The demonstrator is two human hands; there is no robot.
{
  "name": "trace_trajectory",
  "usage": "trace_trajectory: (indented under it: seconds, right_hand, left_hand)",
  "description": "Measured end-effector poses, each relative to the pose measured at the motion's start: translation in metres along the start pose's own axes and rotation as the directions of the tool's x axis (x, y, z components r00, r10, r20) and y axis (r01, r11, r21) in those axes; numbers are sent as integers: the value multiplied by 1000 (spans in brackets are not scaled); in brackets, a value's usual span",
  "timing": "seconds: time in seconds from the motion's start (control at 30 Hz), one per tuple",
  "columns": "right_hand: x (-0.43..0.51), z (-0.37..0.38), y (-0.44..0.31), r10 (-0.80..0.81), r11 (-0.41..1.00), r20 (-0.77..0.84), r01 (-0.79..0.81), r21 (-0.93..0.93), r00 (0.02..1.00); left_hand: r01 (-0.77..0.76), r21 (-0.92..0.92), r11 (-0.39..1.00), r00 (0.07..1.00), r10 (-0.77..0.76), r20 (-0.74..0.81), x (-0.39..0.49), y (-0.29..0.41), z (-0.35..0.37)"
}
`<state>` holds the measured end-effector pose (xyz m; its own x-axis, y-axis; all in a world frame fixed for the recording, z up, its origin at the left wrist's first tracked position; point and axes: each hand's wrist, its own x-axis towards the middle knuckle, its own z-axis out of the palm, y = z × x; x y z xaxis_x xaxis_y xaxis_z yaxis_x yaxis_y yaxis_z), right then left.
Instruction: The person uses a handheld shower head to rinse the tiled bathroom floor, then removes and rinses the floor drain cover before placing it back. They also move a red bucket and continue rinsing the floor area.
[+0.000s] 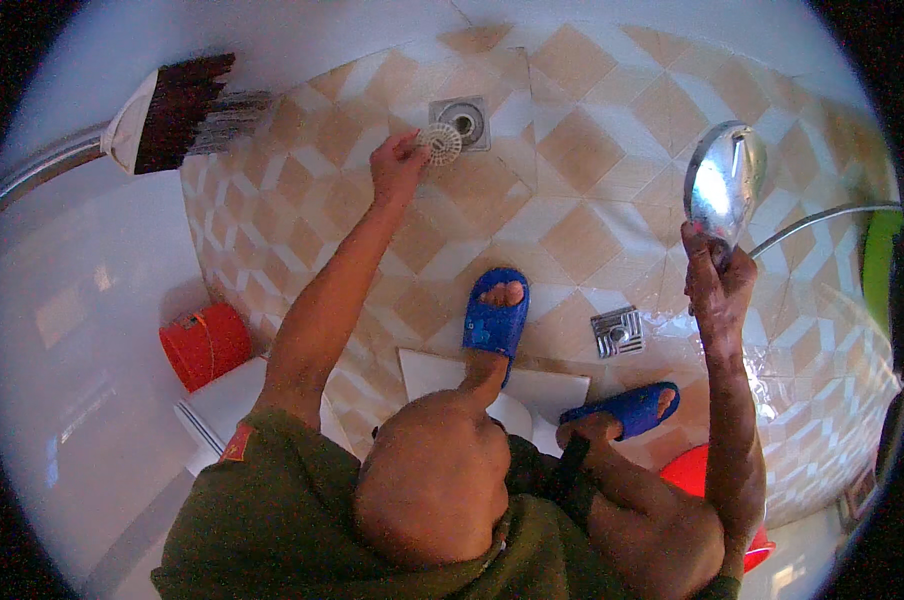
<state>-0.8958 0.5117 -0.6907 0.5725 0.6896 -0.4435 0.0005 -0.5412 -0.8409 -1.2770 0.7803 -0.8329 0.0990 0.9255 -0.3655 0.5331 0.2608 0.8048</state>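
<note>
My left hand [399, 165] pinches the edge of a round slotted drain cover [442, 145], held partly over a square metal floor drain [478, 124] whose round hole shows uncovered behind it. Out to the right, my right hand [717, 277] grips the handle of a chrome shower head [722, 176]; its face is turned out of sight, and a metal hose [812, 225] runs off from it to the right. Below and left of that hand, a second square floor drain [617, 332] has its slotted metal cover in place.
A broom [182, 112] with dark bristles leans at the upper left. A red bucket [204, 345] stands at the left, and another red container [684, 469] shows beside my right forearm. My feet wear blue slippers [489, 322] on wet patterned tiles [579, 150]. A green object [879, 270] is at far right.
</note>
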Motion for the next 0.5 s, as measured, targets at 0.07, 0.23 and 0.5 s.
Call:
trace_trajectory:
  seconds: [0.07, 0.23, 0.5]
  right_hand:
    - [-4, 0, -3, 9, 1000, -31, -9, -6, 999]
    - [-6, -5, -2, 13, 1000, -104, -11, 20, 994]
    - [-2, -12, 11, 21, 999, -152, -14, 49, 988]
  left_hand:
    - [-100, 112, 989, 995, 98, 29, 17, 6, 10]
    - [-57, 33, 998, 998, 56, 28, 36, 13, 32]
    - [-291, 454, 842, 945, 328, -3, 38, 20, 39]
